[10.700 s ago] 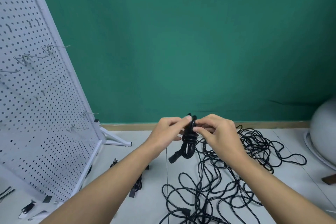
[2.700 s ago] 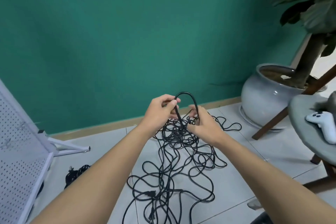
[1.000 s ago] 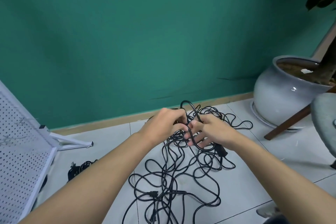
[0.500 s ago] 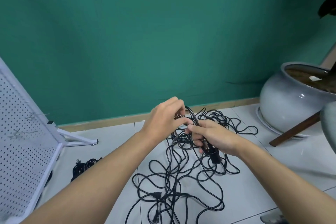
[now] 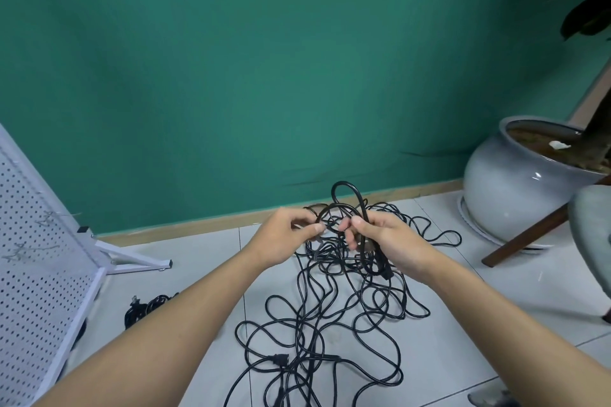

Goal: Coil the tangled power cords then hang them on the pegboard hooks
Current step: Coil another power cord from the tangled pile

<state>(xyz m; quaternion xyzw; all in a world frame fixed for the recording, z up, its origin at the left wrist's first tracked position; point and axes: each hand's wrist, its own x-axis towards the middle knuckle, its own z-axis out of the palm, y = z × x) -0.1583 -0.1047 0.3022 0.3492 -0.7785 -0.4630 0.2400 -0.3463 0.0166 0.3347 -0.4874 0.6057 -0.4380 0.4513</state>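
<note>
Left hand [image 5: 284,236] and right hand [image 5: 390,239] raised close together (fingers [image 5: 359,224] curled).

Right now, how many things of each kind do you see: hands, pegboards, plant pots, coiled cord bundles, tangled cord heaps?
Hands: 2, left hand and right hand
Pegboard: 1
Plant pot: 1
Coiled cord bundle: 1
Tangled cord heap: 1
Total: 6

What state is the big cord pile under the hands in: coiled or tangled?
Tangled: the cord pile sprawls in loose, crossing loops over the floor tiles.
</note>
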